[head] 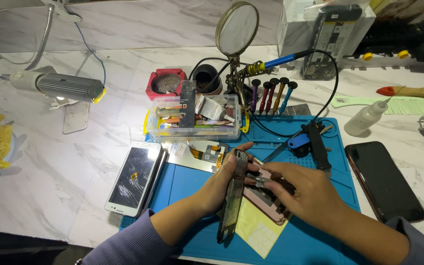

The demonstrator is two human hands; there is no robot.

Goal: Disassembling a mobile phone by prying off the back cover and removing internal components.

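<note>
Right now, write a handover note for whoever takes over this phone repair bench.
Left hand: grips a dark, narrow phone frame, stood on edge over the blue silicone work mat.
Right hand: pinches a small metal part against the frame.
Under the hands: a pink phone back shell and a yellow sheet.
Done: phone already opened.
Left: cannot tell how far along; the part is not yet released.

We see a white marble-patterned desk [50, 172] running back to a matching marbled wall [138, 24]. A small ribbed lamp [67, 87] casts a bright pool beside its stand.
</note>
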